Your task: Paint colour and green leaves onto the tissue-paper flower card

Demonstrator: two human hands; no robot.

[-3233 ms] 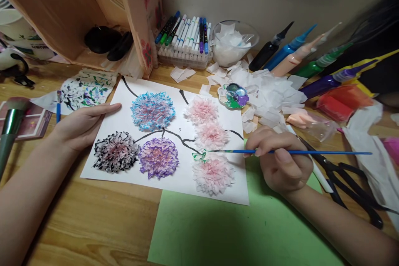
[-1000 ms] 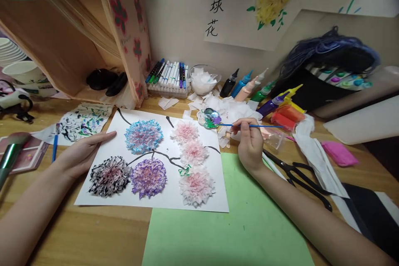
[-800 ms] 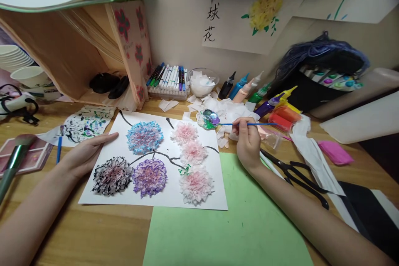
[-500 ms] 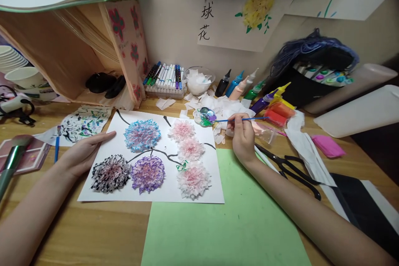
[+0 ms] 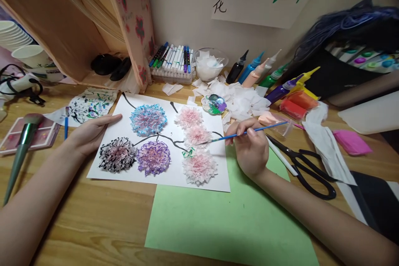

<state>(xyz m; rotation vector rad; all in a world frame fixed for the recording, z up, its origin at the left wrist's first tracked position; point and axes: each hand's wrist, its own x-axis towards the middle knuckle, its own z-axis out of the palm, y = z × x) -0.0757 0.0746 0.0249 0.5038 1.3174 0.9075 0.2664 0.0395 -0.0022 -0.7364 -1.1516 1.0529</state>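
My right hand (image 5: 251,149) pinches a thin blue paintbrush (image 5: 237,135). The brush tip is over the right part of a white sheet (image 5: 124,178), close to the middle pink paper flower (image 5: 197,136) and above some small green painted leaves (image 5: 188,153). At the sheet's left edge, my left hand (image 5: 90,133) grips the paper, thumb on top and fingers hidden beneath. Blue (image 5: 149,119), black (image 5: 117,154) and purple (image 5: 153,158) edged flowers sit among black painted branches. Behind the sheet lies a small palette (image 5: 213,104) with green, purple and white paint.
Green paper (image 5: 230,224) lies under the sheet's right part. Scissors (image 5: 299,158) rest right of my right hand. Paint bottles (image 5: 252,72), white paper scraps (image 5: 246,99), a glass bowl (image 5: 211,64) and markers (image 5: 173,60) line the back. A large brush (image 5: 21,149) lies left.
My right hand has brought the brush from the palette forward and left to the flowers on the sheet. The head view has tipped down. My left hand still holds the paper.
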